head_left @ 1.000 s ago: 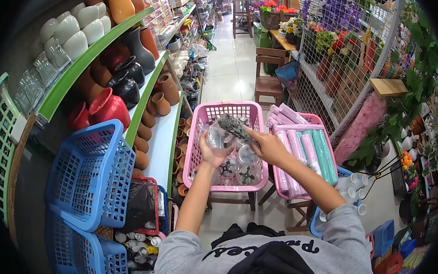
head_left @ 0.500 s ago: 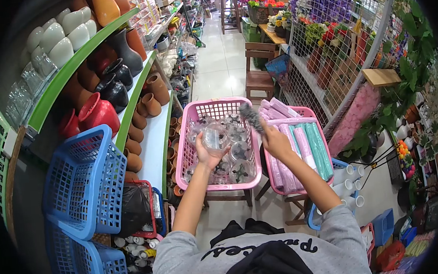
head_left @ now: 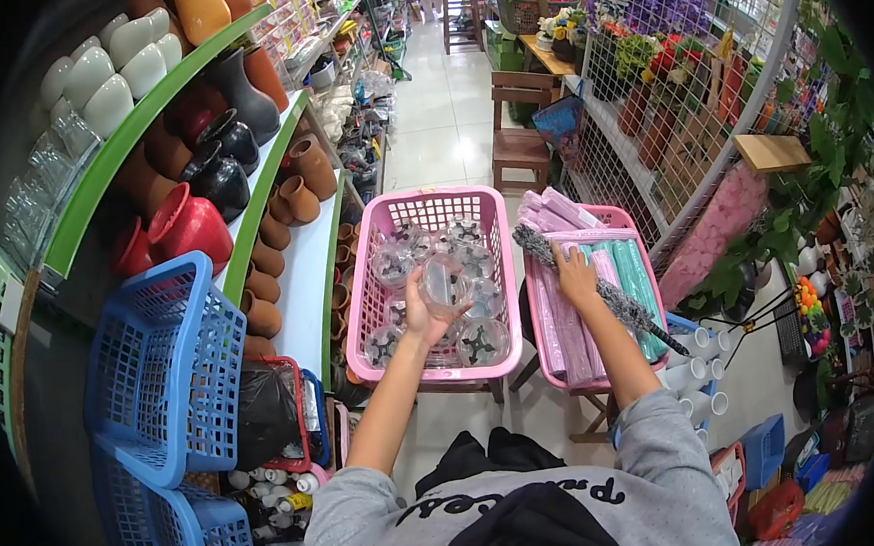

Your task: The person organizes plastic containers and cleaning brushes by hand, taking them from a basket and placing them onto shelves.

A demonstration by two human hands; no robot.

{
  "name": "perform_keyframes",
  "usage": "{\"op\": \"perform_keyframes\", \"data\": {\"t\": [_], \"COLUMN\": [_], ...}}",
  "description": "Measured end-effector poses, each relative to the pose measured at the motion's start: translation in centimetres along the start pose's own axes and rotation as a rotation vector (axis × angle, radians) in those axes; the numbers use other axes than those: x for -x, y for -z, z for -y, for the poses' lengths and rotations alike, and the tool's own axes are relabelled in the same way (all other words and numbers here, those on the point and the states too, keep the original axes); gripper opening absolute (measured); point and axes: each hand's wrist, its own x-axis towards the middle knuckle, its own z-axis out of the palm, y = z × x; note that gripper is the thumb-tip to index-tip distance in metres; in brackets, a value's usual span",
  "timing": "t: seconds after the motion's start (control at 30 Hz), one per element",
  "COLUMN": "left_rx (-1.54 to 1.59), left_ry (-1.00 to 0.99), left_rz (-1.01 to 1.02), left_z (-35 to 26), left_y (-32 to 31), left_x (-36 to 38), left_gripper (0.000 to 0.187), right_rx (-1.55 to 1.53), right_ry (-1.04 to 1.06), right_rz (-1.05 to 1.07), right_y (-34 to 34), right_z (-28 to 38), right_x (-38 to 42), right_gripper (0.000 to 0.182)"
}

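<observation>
My left hand (head_left: 429,313) is closed around a clear round plastic container (head_left: 444,285), held above the pink basket (head_left: 364,356) in front of me. Inside that basket sit several similar clear containers (head_left: 482,340) with dark cross-shaped pieces showing. To the right, my right hand (head_left: 575,277) is wrapped over the middle of a grey fluffy duster (head_left: 627,306). The duster slants across pink and green wrapped packets (head_left: 636,261) in a second pink basket (head_left: 545,358). Its dark handle end points toward my right elbow; part of the duster is hidden under the hand.
Shelves of clay pots (head_left: 299,198) and vases line the left side, with stacked blue baskets (head_left: 168,450) nearer me. A wooden chair (head_left: 522,153) stands ahead in the aisle. On the right are a wire rack (head_left: 691,172) and white cups (head_left: 698,372).
My right hand has moved right and down with the duster, from beside the first basket onto the packets. The clear container has shifted slightly right and turned in my left hand.
</observation>
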Motion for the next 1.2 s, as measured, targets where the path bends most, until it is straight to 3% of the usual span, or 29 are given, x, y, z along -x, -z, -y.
{"op": "perform_keyframes", "data": {"t": [0.1,0.23,0.3,0.33,0.37,0.4,0.47,0.5,0.67,0.73,0.87,0.9,0.93,1.03,1.07,1.13,1.2], "left_rx": [-0.037,-0.236,-0.345,-0.583,-0.82,-0.819,-1.482,-1.539,-1.494,-1.403,-1.311,-1.343,-1.34,-1.297,-1.297,-1.317,-1.334], "left_ry": [-0.024,-0.054,-0.072,-0.273,-0.477,-0.48,-0.637,-0.627,-0.641,-0.721,-0.634,-0.658,-0.659,-0.631,-0.631,-0.639,-0.639], "left_rz": [-0.063,-0.087,-0.121,-0.143,-0.164,-0.169,-0.252,-0.242,-0.193,-0.11,-0.13,-0.183,-0.185,-0.201,-0.199,-0.217,-0.209], "left_z": [0.1,0.5,0.8,1.4,1.7,1.3,0.1,-0.1,-1.9,-2.1,-2.1,-2.4,-2.6,-2.6,-2.4,-2.2,-1.9], "left_y": [-0.4,-0.2,-0.4,0.4,0.8,0.3,-1.5,-1.6,-2.4,-1.5,-0.4,-0.6,-0.2,1.7,2.2,1.9,2.1], "left_x": [-0.2,-0.5,-0.8,-1.5,-1.9,-1.4,0.4,0.8,3.0,3.5,3.9,4.4,4.5,4.3,4.3,4.6,4.6], "left_gripper": [0.053,0.057,0.058,0.062,0.069,0.069,0.089,0.101,0.11,0.11,0.102,0.098,0.098,0.1,0.1,0.103,0.104], "right_rx": [0.011,-0.612,-1.04,-1.04,-1.314,-1.576,-1.54,-1.504,-1.824,-2.014,-2.063,-1.939,-1.936,-0.9,-0.9,-0.467,-0.413], "right_ry": [0.026,0.254,0.202,0.206,0.09,-0.036,-0.009,0.012,0.011,-0.118,-0.124,-0.08,-0.079,0.712,0.71,0.763,0.783], "right_rz": [-0.167,-0.283,0.042,0.044,0.259,0.485,0.386,0.284,0.377,0.524,0.705,0.687,0.689,0.46,0.459,0.699,0.72], "right_y": [3.0,6.1,8.3,9.5,10.6,11.0,10.7,10.6,10.2,11.3,10.7,9.6,9.7,8.4,7.0,8.3,7.2], "right_z": [1.9,6.5,9.7,11.3,12.8,14.0,15.6,16.1,16.2,16.1,15.3,14.3,13.1,10.7,10.3,11.5,12.5], "right_x": [-0.1,-0.8,-0.2,0.4,1.0,1.3,1.4,1.5,1.1,2.0,2.2,1.7,1.6,1.3,1.4,2.5,2.2], "right_gripper": [0.076,0.073,0.072,0.072,0.072,0.071,0.068,0.065,0.057,0.058,0.067,0.081,0.081,0.103,0.103,0.106,0.108]}}
